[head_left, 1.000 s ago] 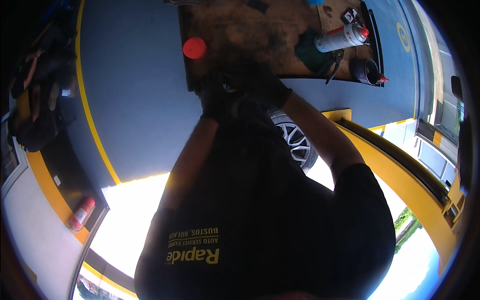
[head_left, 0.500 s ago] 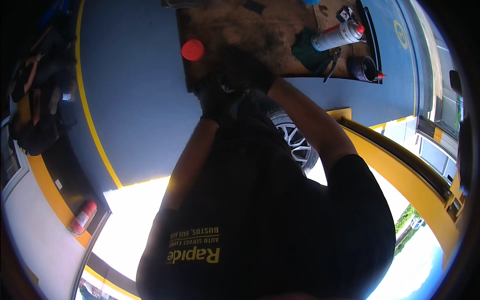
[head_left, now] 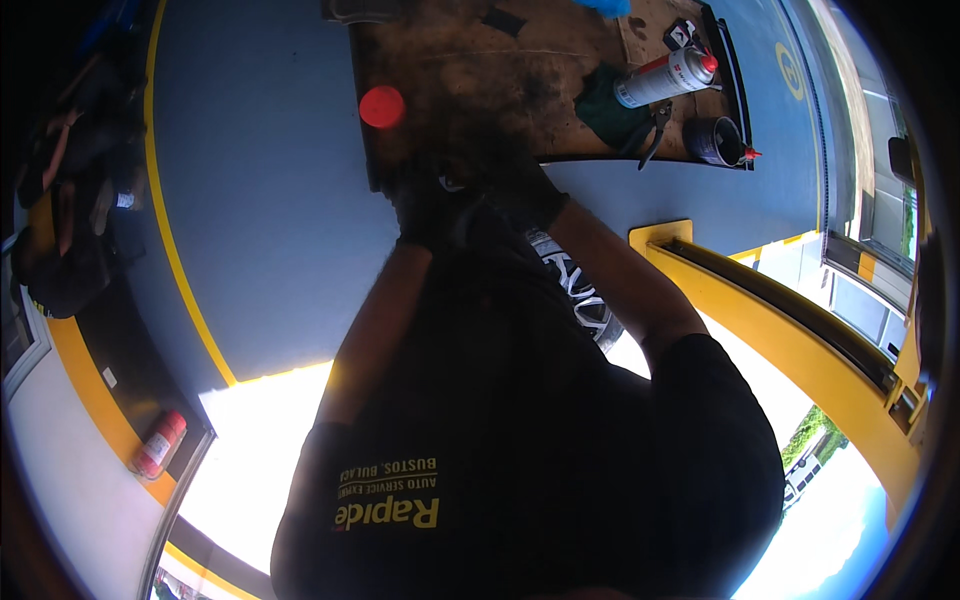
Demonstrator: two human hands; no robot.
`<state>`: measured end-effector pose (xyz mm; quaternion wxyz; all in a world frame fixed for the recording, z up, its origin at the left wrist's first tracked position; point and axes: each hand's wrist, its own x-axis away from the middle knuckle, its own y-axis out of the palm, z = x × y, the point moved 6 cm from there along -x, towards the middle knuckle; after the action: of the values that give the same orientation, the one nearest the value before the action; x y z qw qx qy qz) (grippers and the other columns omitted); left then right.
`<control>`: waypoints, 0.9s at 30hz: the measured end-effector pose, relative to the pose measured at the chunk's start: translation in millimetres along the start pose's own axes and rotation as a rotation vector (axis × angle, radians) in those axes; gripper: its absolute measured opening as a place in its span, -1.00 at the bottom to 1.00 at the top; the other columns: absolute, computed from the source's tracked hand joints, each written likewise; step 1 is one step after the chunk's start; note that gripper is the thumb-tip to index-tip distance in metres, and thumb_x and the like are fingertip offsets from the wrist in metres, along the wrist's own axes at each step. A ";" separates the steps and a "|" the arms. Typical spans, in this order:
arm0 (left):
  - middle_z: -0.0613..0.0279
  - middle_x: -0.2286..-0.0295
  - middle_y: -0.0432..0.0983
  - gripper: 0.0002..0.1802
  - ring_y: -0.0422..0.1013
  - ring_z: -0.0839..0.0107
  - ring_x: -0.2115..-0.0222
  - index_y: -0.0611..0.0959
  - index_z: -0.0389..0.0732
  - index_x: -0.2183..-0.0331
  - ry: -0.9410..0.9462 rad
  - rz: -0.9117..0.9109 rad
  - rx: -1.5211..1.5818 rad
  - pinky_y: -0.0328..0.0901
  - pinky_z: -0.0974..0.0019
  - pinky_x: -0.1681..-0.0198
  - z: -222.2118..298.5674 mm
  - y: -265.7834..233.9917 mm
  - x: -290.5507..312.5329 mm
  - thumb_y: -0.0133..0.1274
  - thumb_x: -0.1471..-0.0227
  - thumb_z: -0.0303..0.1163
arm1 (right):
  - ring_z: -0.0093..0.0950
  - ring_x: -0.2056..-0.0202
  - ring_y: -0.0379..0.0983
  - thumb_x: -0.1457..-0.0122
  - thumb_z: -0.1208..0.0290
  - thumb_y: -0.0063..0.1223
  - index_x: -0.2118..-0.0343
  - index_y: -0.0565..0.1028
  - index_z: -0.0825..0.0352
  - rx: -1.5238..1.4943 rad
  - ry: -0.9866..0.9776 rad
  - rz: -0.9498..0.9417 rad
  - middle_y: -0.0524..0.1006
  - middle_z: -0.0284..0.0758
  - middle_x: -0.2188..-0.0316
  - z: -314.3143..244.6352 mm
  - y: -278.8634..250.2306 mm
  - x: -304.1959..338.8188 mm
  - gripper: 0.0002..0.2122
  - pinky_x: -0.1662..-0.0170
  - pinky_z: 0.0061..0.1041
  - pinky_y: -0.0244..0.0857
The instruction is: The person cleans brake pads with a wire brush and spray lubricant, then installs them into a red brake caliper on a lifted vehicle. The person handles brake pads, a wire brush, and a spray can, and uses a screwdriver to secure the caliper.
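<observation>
Two dark-gloved hands meet in the head view, just above the middle of the frame, at the near edge of a brown-topped table (head_left: 580, 50). The left hand (head_left: 425, 205) is bent inward; a small shiny piece (head_left: 452, 183) shows at its fingers, too deep in shadow to identify, and I cannot tell whether the hand pinches it. The right hand (head_left: 525, 190) lies close beside, its fingers lost in the dark, so whether they are spread or closed on anything I cannot tell.

On the table, a round red lid (head_left: 382, 107) sits near the left edge, above the left hand in the frame. Toward the upper right are a green cloth (head_left: 605, 110), a silver can (head_left: 668, 78) with its red top pointing right, pliers (head_left: 655, 137) near the cloth, and a dark tin (head_left: 712, 141) with its mouth turned right, a red nozzle (head_left: 751, 154) just beside it. A small box (head_left: 680, 35) lies above the can, and a blue item (head_left: 605, 6) is cut off by the top edge.

Below the right forearm a wheel (head_left: 583, 290) is partly hidden. A yellow beam (head_left: 770, 310) crosses the right side; a red extinguisher (head_left: 160, 443) is at lower left, and a co-worker (head_left: 65, 235) in dark clothes at far left.
</observation>
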<state>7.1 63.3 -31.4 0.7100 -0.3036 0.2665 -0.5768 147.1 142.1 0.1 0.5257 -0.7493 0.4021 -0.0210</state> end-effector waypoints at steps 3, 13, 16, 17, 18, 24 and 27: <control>0.15 0.24 0.47 -0.15 0.41 0.10 0.13 0.53 -0.19 0.10 -0.028 0.063 0.025 0.32 0.03 0.08 7.8 -3.9 3.7 0.53 0.34 0.09 | -0.07 -0.13 0.42 -0.33 0.33 0.00 -0.13 0.48 0.36 -0.359 0.267 -0.124 0.52 -0.05 -0.01 29.4 19.6 5.1 -0.64 -0.20 -0.12 0.30; 0.12 0.20 0.43 -0.16 0.40 0.09 0.16 0.51 -0.18 0.14 -0.092 0.061 -0.025 0.32 0.02 0.14 6.6 -5.2 2.3 0.55 0.40 0.04 | -0.03 -0.11 0.42 -0.25 0.37 0.05 -0.08 0.49 0.37 -0.458 0.455 -0.090 0.51 -0.03 0.00 24.6 8.3 15.9 -0.64 -0.20 -0.11 0.31; 0.12 0.21 0.43 -0.18 0.39 0.09 0.15 0.51 -0.18 0.14 0.019 0.146 -0.080 0.32 0.02 0.13 13.0 -8.7 2.8 0.54 0.39 0.02 | -0.02 -0.12 0.39 -0.24 0.39 0.03 -0.06 0.50 0.36 -0.116 0.411 -0.248 0.50 -0.05 -0.01 37.2 24.3 -4.1 -0.66 -0.22 -0.08 0.28; 0.12 0.21 0.43 -0.18 0.39 0.09 0.15 0.51 -0.18 0.15 0.030 0.133 -0.083 0.32 0.02 0.13 11.8 -7.2 2.4 0.54 0.38 0.04 | -0.03 -0.10 0.41 -0.24 0.40 0.01 -0.05 0.50 0.36 -0.059 0.311 -0.148 0.51 -0.06 0.00 27.7 19.1 -2.2 -0.67 -0.21 -0.09 0.29; 0.12 0.21 0.43 -0.18 0.39 0.09 0.14 0.51 -0.18 0.15 0.036 0.123 -0.088 0.32 0.02 0.12 5.5 -4.1 2.7 0.54 0.37 0.05 | -0.05 -0.08 0.42 -0.24 0.41 0.00 -0.04 0.51 0.36 -0.005 0.207 -0.050 0.51 -0.06 0.02 10.1 14.2 2.9 -0.67 -0.19 -0.10 0.30; 0.14 0.21 0.45 -0.16 0.39 0.09 0.14 0.54 -0.19 0.15 0.003 0.116 -0.063 0.32 0.02 0.12 -6.9 5.3 4.0 0.53 0.35 0.12 | -0.07 -0.09 0.42 -0.31 0.33 -0.03 -0.07 0.50 0.38 -0.045 -0.046 0.005 0.51 -0.04 -0.02 4.1 16.9 8.6 -0.67 -0.24 -0.16 0.28; 0.16 0.24 0.47 -0.17 0.40 0.11 0.15 0.55 -0.21 0.14 -0.063 0.014 -0.012 0.33 0.03 0.15 2.8 -2.1 -0.2 0.54 0.34 0.11 | -0.11 -0.13 0.41 -0.35 0.27 -0.04 -0.09 0.50 0.33 -0.036 0.075 -0.096 0.50 -0.08 -0.08 19.7 35.1 -13.3 -0.65 -0.28 -0.20 0.24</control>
<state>7.8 63.5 -28.0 0.7204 -0.3239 0.2496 -0.5602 126.7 161.3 -31.8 0.4951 -0.7758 0.3854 -0.0673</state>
